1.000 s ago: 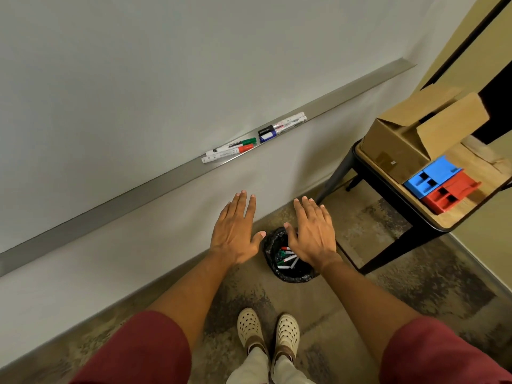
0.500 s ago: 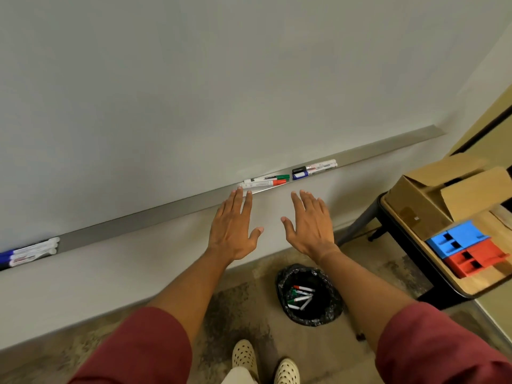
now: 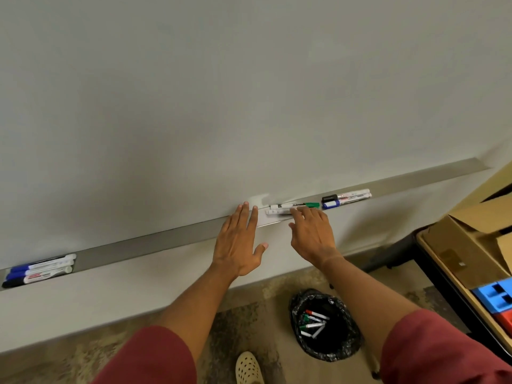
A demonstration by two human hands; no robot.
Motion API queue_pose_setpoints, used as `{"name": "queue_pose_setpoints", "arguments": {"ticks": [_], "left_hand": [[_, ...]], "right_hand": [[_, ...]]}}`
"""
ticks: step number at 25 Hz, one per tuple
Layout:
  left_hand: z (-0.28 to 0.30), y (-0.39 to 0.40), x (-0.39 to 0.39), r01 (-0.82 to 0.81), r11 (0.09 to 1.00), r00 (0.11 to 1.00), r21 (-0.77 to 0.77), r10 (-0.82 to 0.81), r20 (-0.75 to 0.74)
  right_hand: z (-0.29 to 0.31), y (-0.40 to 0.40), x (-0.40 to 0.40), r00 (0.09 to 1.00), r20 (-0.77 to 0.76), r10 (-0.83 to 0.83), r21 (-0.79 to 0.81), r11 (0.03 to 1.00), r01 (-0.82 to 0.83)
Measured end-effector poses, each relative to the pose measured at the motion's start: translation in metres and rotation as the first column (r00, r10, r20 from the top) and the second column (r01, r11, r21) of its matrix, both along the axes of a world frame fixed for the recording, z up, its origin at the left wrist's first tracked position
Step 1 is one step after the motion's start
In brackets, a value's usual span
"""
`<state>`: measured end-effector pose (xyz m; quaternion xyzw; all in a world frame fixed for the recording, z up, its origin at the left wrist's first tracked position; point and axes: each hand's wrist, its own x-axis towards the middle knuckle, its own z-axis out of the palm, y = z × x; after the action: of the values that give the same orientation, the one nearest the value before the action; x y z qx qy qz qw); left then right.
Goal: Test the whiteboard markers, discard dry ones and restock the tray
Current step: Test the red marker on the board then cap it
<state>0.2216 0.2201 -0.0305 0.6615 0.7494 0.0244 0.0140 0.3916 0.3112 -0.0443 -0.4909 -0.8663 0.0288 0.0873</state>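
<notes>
A blank whiteboard (image 3: 249,92) fills the upper view, with a grey metal tray (image 3: 152,242) along its bottom edge. Two markers lie mid-tray: a green-capped marker (image 3: 295,205) and a white-barrelled one (image 3: 277,211) partly hidden by my fingers. Right of them sit a black-capped marker (image 3: 346,195) and a blue-capped marker (image 3: 340,202). Several blue and black markers (image 3: 40,270) lie at the tray's far left. My left hand (image 3: 238,242) is flat, fingertips at the tray. My right hand (image 3: 311,234) reaches with straight fingers onto the lower mid-tray marker.
A black-lined bin (image 3: 325,325) with several discarded markers stands on the floor below my right arm. At the right, a table (image 3: 432,261) carries an open cardboard box (image 3: 476,245) and blue (image 3: 496,296) and red (image 3: 505,320) plastic holders. My shoe (image 3: 248,367) shows at the bottom.
Both hands rose from above the bin to the tray. My view lifted, bringing the left group of markers into sight.
</notes>
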Motion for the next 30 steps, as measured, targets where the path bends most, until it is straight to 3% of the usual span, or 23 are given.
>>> {"name": "queue_pose_setpoints", "arguments": {"ticks": [13, 19, 22, 26, 28, 30], "left_hand": [[-0.019, 0.008, -0.027, 0.038, 0.999, 0.999, -0.029, -0.037, 0.023], [-0.019, 0.000, -0.028, 0.036, 0.999, 0.999, -0.033, -0.035, 0.038], [-0.016, -0.003, -0.028, 0.029, 0.999, 0.999, -0.029, -0.028, 0.040], [-0.006, -0.007, -0.026, 0.024, 1.000, 0.998, -0.005, -0.023, 0.051], [0.001, -0.008, -0.022, 0.018, 1.000, 0.997, 0.017, -0.019, 0.073], [0.008, -0.009, -0.018, -0.002, 0.998, 0.993, 0.062, -0.005, 0.116]], "right_hand": [[-0.006, 0.045, -0.037, 0.979, 0.187, 0.080, -0.018, 0.997, -0.078], [-0.002, 0.045, -0.042, 0.974, 0.193, 0.119, -0.024, 0.993, -0.117], [0.000, 0.041, -0.042, 0.988, 0.084, 0.126, -0.005, 0.992, -0.126], [0.013, 0.029, -0.040, 0.967, -0.233, 0.107, 0.000, 0.994, -0.110], [0.021, 0.025, -0.040, 0.894, -0.445, 0.045, -0.076, 0.993, -0.088], [0.030, 0.018, -0.044, 0.751, -0.649, -0.123, -0.246, 0.968, -0.054]]}}
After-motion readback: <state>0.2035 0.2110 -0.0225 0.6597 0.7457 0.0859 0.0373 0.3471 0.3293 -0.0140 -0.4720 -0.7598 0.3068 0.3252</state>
